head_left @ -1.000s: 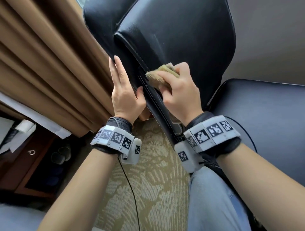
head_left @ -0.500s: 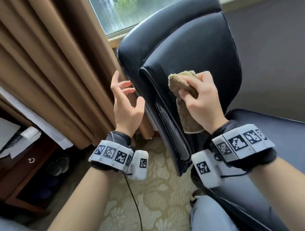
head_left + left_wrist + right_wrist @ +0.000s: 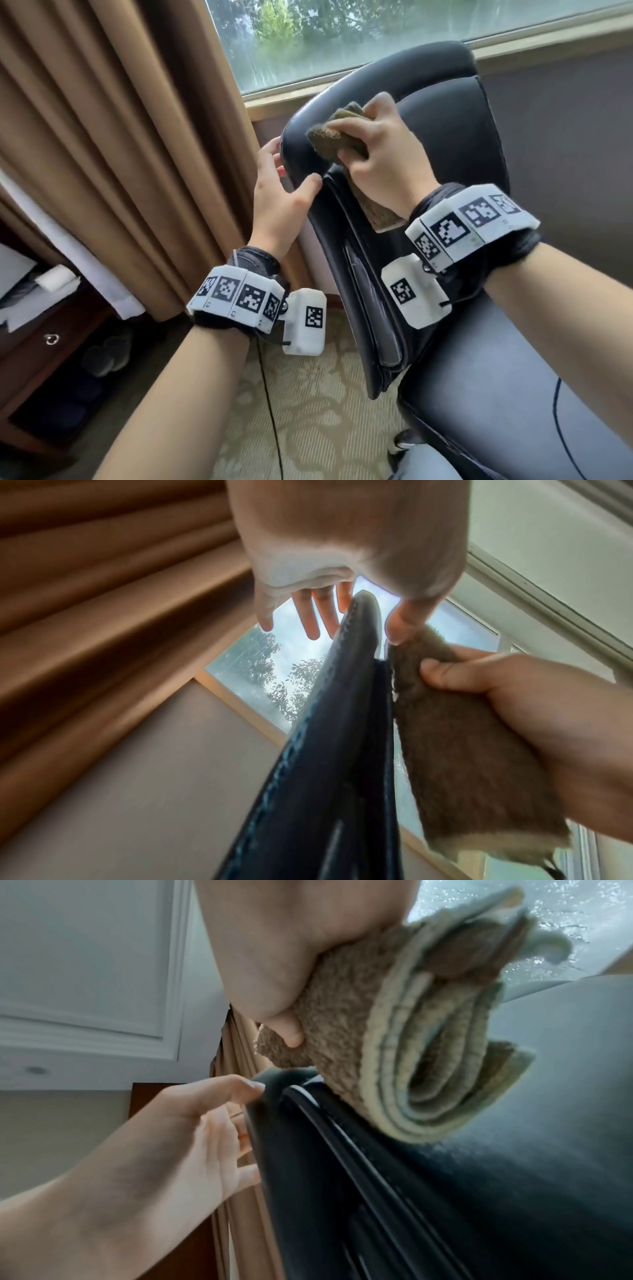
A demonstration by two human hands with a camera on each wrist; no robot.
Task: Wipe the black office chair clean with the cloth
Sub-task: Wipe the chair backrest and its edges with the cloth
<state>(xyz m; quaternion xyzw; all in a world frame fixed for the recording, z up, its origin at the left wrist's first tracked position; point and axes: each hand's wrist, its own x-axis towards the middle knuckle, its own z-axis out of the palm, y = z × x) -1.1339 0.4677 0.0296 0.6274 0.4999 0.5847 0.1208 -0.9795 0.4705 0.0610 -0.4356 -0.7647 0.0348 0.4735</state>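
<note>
Here, cloth (image 3: 329,139) against chair (image 3: 445,137) top.

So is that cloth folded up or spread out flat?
Folded. The right wrist view shows several stacked layers of the cloth bunched in the right hand against the chair.

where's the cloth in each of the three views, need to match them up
Head: cloth upper centre, under the right hand.
Left wrist: right of centre, hanging from that hand's grip.
Right wrist: upper centre-right, folded in layers.
Shared landmark: the chair back's side edge, left of the cloth in each.
</note>
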